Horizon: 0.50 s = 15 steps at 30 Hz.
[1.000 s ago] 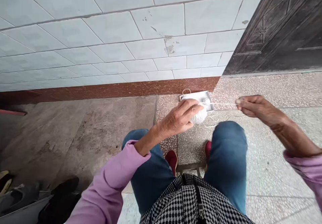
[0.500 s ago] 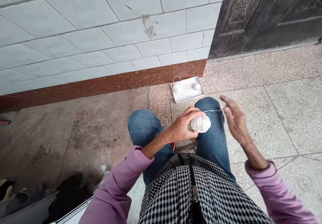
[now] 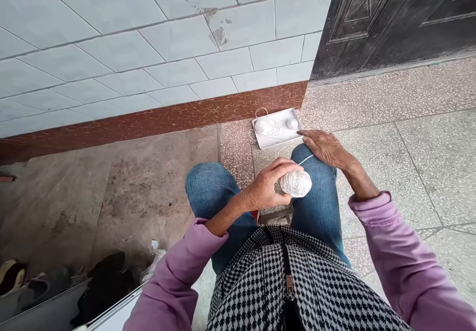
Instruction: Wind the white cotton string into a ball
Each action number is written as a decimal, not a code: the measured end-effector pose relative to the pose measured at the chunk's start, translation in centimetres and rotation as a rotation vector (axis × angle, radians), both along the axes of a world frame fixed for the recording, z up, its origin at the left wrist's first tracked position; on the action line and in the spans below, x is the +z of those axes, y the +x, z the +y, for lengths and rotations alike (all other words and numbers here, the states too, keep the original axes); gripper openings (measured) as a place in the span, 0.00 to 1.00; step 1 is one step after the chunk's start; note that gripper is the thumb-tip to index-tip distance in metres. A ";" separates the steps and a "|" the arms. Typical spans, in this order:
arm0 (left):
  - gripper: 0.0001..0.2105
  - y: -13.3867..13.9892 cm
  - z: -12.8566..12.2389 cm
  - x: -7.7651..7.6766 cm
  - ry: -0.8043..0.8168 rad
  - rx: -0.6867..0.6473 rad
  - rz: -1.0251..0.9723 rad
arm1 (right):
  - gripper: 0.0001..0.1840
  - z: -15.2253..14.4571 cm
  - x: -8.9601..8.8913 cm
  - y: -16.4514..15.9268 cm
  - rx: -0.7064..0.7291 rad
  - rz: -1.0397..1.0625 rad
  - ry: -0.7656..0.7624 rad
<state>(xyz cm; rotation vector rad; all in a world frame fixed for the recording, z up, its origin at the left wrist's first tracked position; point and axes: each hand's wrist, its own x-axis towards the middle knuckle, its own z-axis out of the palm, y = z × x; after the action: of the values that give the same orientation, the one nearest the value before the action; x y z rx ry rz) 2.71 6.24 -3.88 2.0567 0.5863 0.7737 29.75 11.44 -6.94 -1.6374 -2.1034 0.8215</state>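
Note:
A ball of white yarn [image 3: 296, 183] sits in my left hand [image 3: 265, 187], whose fingers are wrapped round its left side above my lap. From the ball a thin white strand [image 3: 307, 160] runs up and right to my right hand [image 3: 327, 148]. That hand is over my right knee, palm down, with its fingers close together and the strand passing in under them. Exactly where the fingers grip the strand is hidden. Beyond the knee, a shallow white box [image 3: 277, 140] on the floor holds a loose heap of white yarn [image 3: 266, 126] and a smaller white ball [image 3: 292, 123].
A tiled wall [image 3: 163, 48] with a red-brown base strip [image 3: 156, 113] stands in front. On the right is a dark panelled door [image 3: 390, 18]. Dark items [image 3: 106, 281] and a pale-edged rack or box [image 3: 44, 301] are at the lower left.
My right hand has swung left and forward, from out beside the knee to over it near the box. The strand now slants upward. My left hand keeps the ball in about the same place.

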 end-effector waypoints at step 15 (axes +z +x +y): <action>0.24 -3.1 4.0 0.8 -0.830 0.445 -0.587 | 0.14 1.3 5.4 -4.4 0.147 0.762 -0.371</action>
<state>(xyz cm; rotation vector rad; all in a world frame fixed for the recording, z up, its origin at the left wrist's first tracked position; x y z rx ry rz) -0.41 10.28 -3.04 0.8898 0.8452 1.0944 25.33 12.78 -1.58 -1.0483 -1.5832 1.6471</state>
